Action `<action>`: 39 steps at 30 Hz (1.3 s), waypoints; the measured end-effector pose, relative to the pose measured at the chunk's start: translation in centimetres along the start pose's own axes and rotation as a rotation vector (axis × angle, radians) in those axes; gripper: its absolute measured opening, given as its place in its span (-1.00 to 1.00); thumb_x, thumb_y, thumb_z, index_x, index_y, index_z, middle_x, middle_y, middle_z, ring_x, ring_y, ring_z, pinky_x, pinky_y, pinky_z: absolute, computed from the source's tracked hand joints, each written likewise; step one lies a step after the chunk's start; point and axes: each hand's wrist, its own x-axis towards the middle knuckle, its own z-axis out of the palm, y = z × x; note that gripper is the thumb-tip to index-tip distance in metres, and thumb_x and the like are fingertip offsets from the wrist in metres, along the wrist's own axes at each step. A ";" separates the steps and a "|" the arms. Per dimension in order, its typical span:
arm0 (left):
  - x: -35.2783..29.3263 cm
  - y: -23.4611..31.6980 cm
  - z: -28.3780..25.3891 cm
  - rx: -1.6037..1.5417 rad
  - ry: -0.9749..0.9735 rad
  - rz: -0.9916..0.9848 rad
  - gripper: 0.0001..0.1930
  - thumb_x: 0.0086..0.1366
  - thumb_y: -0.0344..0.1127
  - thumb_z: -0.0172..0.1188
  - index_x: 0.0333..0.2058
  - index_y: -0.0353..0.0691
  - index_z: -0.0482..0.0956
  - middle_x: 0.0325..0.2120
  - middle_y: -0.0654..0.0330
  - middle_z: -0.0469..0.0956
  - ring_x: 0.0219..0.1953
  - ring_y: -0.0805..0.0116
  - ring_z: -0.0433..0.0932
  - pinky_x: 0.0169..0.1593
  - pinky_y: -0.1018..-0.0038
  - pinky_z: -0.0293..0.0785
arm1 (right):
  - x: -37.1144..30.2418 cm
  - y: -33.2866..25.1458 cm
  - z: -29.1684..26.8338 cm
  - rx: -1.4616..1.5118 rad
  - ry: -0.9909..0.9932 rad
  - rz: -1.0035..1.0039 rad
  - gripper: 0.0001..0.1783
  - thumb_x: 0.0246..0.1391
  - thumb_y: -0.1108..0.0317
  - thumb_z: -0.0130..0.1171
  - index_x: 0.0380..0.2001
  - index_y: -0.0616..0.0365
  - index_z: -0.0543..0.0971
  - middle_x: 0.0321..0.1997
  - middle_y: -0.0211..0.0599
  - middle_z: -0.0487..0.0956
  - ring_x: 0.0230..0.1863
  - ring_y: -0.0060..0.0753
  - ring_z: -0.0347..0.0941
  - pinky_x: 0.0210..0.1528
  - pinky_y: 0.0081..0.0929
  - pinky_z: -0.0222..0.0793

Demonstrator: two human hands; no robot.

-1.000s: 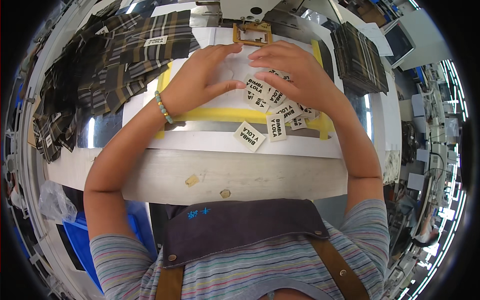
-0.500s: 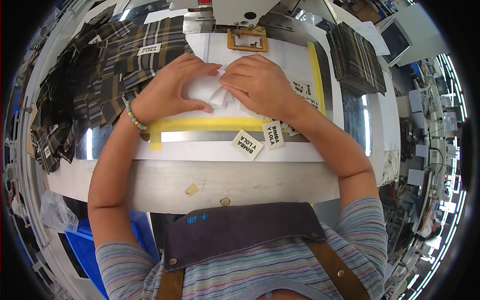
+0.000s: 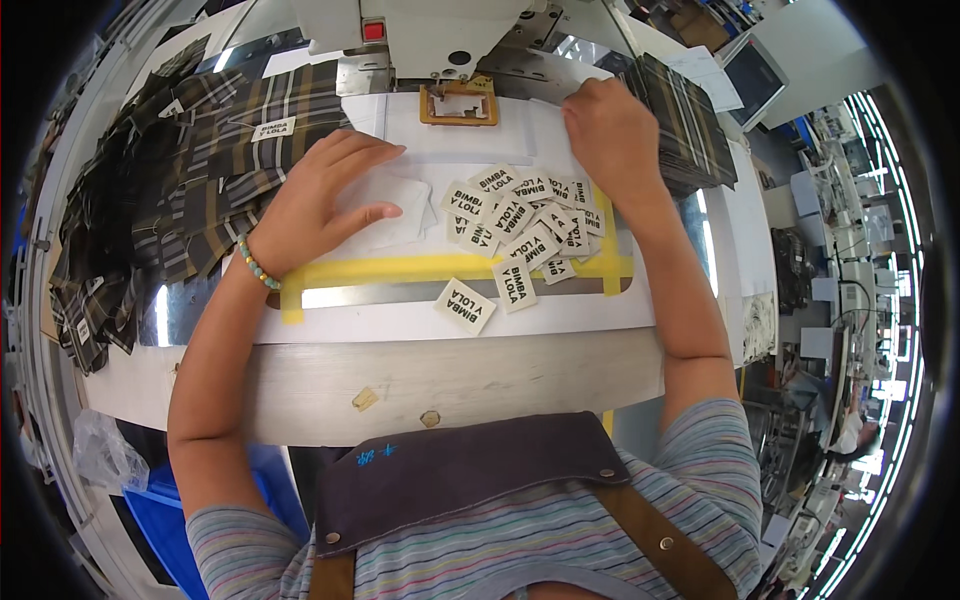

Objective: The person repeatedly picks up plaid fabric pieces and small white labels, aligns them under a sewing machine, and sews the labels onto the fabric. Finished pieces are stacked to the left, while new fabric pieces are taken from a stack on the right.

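My left hand (image 3: 330, 195) lies open, thumb and fingers apart, beside several small white sheets (image 3: 405, 208) on the work surface. Farther right, my right hand (image 3: 612, 125) has its fingers curled together by the inner side of a folded plaid stack (image 3: 690, 125). What those fingers hold, if anything, is hidden. Between my hands lies a loose pile of cream fabric labels (image 3: 530, 215) with dark print. Two more labels (image 3: 465, 306) rest nearer to me. Beyond the pile, an orange-brown frame (image 3: 458, 103) sits under the needle of a sewing machine (image 3: 440, 40).
Dark plaid fabric pieces (image 3: 190, 190) cover the left side, one bearing a label (image 3: 274, 129). Yellow tape (image 3: 400, 265) borders the white work area. A pale table edge (image 3: 520, 370) runs in front of me. A blue bin (image 3: 170, 515) stands below on the left, with a clear plastic bag (image 3: 105, 450).
My right hand has left the white sheets beside my left hand and moved right and away from me, uncovering the label pile. My left hand has opened from around the sheets.
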 end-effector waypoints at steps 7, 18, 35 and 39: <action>0.4 1.0 1.1 0.161 -0.064 0.000 -0.47 0.41 -0.16 0.33 0.27 -0.26 0.55 0.37 0.10 0.49 0.45 -0.12 0.33 0.48 0.08 0.26 | -0.6 -2.9 2.9 0.230 0.016 -0.306 -0.90 0.09 0.34 0.33 -0.47 0.06 0.71 -0.45 -0.38 0.58 -0.31 -0.24 0.57 -0.30 -0.26 0.53; 3.4 1.9 4.0 0.266 -0.157 0.013 -0.35 0.53 0.06 0.13 0.40 -0.28 0.40 0.44 -0.01 0.37 0.50 -0.21 0.24 0.53 0.02 0.14 | 1.2 -5.0 4.1 0.186 0.059 -0.518 -0.86 -0.05 0.34 0.36 -0.37 0.11 0.71 -0.38 -0.45 0.61 -0.22 -0.36 0.60 -0.26 -0.38 0.58; 3.1 1.3 4.3 0.268 -0.139 -0.042 -0.31 0.54 0.13 0.10 0.41 -0.29 0.37 0.46 -0.08 0.31 0.56 -0.24 0.08 0.57 -0.11 -0.03 | -2.7 -5.1 2.7 0.511 -0.287 -0.158 -0.32 0.47 -0.15 0.05 0.39 0.13 0.50 0.49 0.09 0.33 0.58 0.14 0.10 0.54 0.17 0.01; 3.6 0.9 4.7 0.283 -0.149 -0.022 -0.23 0.53 0.23 0.09 0.42 -0.31 0.35 0.45 -0.16 0.31 0.56 -0.30 0.07 0.56 -0.16 -0.04 | -2.5 -4.8 2.5 0.540 -0.288 -0.152 -0.35 0.48 -0.11 0.04 0.38 0.14 0.50 0.48 0.03 0.35 0.56 0.11 0.13 0.55 0.12 0.03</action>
